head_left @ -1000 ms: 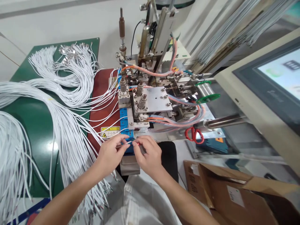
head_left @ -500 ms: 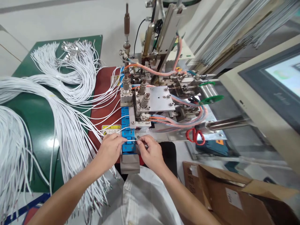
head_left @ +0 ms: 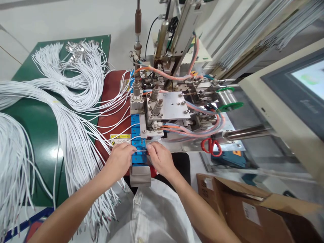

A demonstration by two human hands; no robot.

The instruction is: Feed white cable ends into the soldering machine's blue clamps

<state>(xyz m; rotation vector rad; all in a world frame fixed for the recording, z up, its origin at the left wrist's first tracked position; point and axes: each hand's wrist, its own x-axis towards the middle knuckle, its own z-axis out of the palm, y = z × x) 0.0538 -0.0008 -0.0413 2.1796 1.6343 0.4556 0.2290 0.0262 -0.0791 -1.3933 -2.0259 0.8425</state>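
My left hand (head_left: pixel 119 158) pinches a thin white cable (head_left: pixel 141 151) just left of the blue fixture blocks (head_left: pixel 138 158). On the other side, my right hand (head_left: pixel 161 158) is closed at the cable's end, its fingers pressed together over the right edge of the blocks. Between the two hands the cable lies straight across one block. Several more white cables run from a large bundle (head_left: pixel 68 131) on the left into the blocks farther up the row. What exactly sits under my right fingertips is hidden.
The machine's metal plate (head_left: pixel 168 106) and air tubes stand beyond my hands. To the right are a solder-like wire spool (head_left: pixel 227 99), red-handled scissors (head_left: pixel 211 146), a screen (head_left: pixel 301 84) and a cardboard box (head_left: pixel 243 209). A green table (head_left: pixel 43 125) bears cable bundles at left.
My right hand has turned palm-down, its fingers closing in over the cable end and the block's edge. My left hand stays nearly in place, still pinching the cable.
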